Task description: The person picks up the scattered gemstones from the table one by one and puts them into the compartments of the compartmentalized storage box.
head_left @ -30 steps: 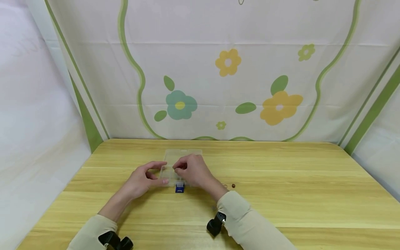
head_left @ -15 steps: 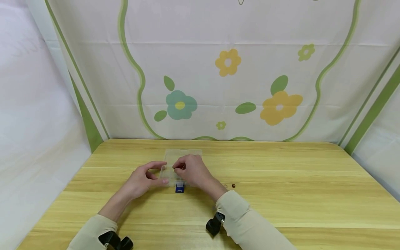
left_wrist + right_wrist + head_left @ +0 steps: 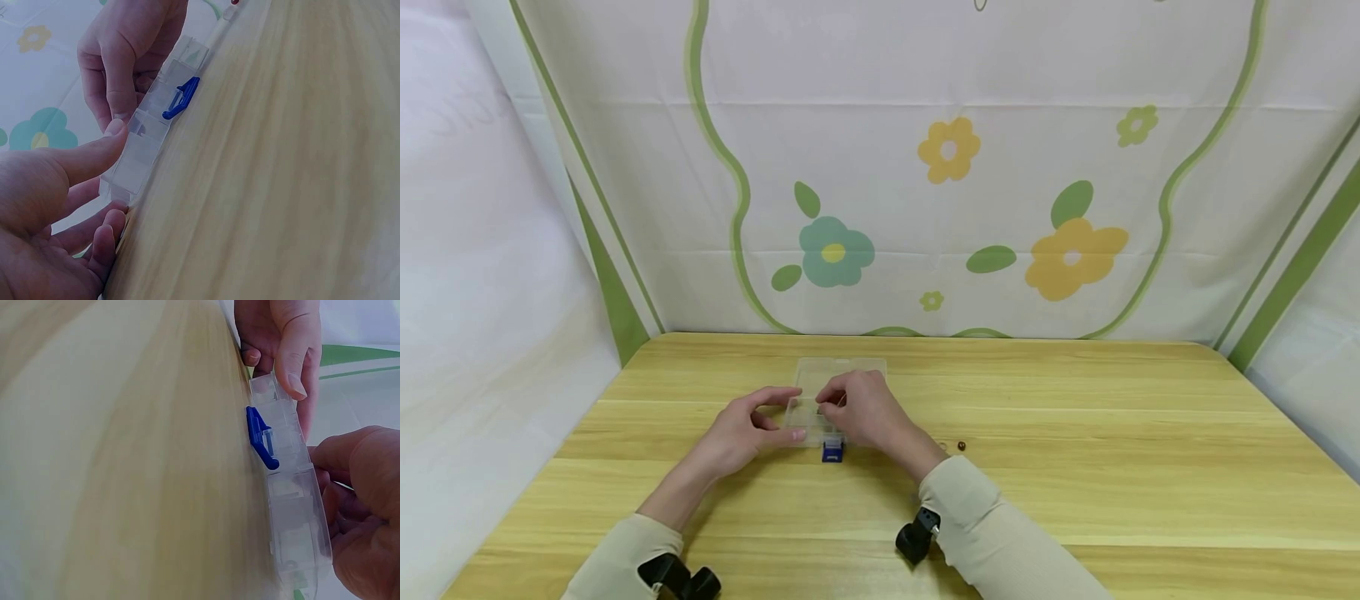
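Note:
A clear plastic compartment box (image 3: 808, 421) lies on the table with its lid (image 3: 838, 365) folded back and a blue latch (image 3: 832, 452) at the front. My left hand (image 3: 736, 432) grips the box's left end, thumb on the front edge and index finger toward the back. Over the middle compartments, my right hand (image 3: 867, 410) has thumb and index finger pinched together. A tiny dark object (image 3: 820, 410) shows at those fingertips, too small to identify. In the right wrist view the box (image 3: 297, 512) hides part of the right fingertips.
Right of the box, a small brown bead (image 3: 961, 446) and a thin ring (image 3: 943, 447) lie on the wooden table (image 3: 1075, 467). A flower-printed cloth (image 3: 887, 183) hangs along the table's back edge.
Both hands and the box stay nearly in place. A little more of the tiny dark object shows at my right fingertips.

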`<state>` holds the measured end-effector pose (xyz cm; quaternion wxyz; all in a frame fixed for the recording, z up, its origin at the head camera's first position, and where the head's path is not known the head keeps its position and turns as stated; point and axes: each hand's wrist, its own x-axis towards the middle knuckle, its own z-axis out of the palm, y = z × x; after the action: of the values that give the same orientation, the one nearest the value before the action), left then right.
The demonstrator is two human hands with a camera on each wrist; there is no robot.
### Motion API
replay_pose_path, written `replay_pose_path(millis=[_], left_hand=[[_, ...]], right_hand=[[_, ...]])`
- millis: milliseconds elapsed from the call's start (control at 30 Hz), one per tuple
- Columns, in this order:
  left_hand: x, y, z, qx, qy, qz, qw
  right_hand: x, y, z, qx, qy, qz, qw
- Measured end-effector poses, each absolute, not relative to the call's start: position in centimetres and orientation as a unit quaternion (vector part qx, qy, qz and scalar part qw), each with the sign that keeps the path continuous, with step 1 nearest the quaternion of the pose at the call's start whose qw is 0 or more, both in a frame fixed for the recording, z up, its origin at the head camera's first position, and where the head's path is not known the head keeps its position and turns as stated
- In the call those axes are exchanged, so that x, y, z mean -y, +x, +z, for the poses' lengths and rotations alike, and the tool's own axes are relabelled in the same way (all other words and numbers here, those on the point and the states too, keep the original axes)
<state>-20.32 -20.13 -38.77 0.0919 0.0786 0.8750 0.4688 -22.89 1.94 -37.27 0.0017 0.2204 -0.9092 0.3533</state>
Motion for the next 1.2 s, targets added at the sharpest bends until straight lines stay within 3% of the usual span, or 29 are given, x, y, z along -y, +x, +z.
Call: replay_pose_path(millis=[767,1200], left_hand=[[20.1,-20.2,-38.7,-0.875,0.075,0.469,0.092],[20.0,-20.3,-38.8,-0.875,0.077,0.469,0.092]], right_hand=[[-2.6,-22.7,-36.7,0.904,0.220,0.367,-0.018],[-6.2,-21.6,-35.3,0.888,0.223,0.402,-0.017]])
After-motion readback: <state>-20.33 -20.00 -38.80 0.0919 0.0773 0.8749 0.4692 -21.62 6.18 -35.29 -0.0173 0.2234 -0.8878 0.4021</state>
